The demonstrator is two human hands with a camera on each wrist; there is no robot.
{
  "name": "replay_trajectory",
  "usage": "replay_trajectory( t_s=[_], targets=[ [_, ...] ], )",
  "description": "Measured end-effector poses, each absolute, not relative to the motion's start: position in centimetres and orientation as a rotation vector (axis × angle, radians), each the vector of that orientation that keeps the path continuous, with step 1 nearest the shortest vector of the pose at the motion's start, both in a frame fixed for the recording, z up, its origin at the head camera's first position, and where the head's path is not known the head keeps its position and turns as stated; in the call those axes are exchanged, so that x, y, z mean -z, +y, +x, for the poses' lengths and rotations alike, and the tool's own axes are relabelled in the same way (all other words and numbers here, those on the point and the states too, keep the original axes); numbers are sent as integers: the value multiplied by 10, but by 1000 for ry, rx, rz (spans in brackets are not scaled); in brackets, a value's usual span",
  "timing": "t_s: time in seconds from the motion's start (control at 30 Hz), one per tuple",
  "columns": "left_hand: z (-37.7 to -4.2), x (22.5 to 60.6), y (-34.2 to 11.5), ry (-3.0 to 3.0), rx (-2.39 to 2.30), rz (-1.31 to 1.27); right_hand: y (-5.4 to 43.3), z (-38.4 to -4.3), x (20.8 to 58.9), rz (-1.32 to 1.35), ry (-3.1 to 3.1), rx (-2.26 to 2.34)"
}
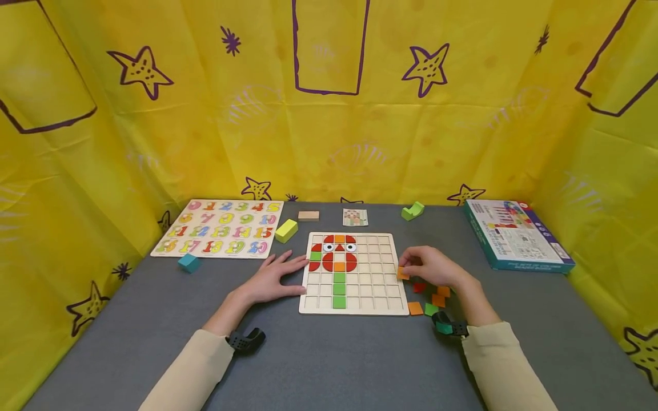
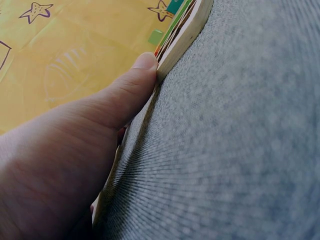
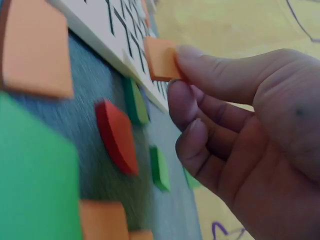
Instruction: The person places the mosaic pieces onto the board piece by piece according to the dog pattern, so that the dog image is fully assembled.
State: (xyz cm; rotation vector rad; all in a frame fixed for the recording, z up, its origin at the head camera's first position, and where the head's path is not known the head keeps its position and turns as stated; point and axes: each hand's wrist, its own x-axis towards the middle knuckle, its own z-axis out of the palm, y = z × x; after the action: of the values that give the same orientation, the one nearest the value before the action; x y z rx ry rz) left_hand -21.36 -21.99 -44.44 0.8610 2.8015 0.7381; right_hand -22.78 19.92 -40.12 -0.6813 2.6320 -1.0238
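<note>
A wooden grid board (image 1: 353, 313) lies on the table with red, white, orange and green tiles set in its left half. They include two eye tiles and a column of green squares (image 1: 339, 289). My left hand (image 1: 267, 282) lies at the board's left edge with fingers extended, its thumb touching the edge in the left wrist view. My right hand (image 1: 432, 266) pinches an orange square tile (image 3: 161, 59) between thumb and index finger at the board's right edge. Below that hand are loose tiles: a red piece (image 3: 117, 140), a green square (image 1: 430, 309) and several orange squares (image 1: 415, 308).
A number puzzle board (image 1: 216, 228) lies at the back left, near a teal block (image 1: 188, 262) and a yellow-green block (image 1: 286, 230). Behind the grid board are a plain wooden block (image 1: 308, 216), a pattern card (image 1: 355, 217) and a green curved block (image 1: 413, 210). A box (image 1: 516, 235) sits back right.
</note>
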Motion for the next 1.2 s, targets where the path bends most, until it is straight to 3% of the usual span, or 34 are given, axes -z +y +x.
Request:
replay_trajectory(
  t_s=[0.67, 1.2],
  targets=[
    [-213, 443, -219, 2797, -740, 851, 107, -234, 412, -876, 2588, 1070],
    [-214, 445, -220, 2799, -738, 856, 92, -233, 414, -866, 2643, 919]
  ],
)
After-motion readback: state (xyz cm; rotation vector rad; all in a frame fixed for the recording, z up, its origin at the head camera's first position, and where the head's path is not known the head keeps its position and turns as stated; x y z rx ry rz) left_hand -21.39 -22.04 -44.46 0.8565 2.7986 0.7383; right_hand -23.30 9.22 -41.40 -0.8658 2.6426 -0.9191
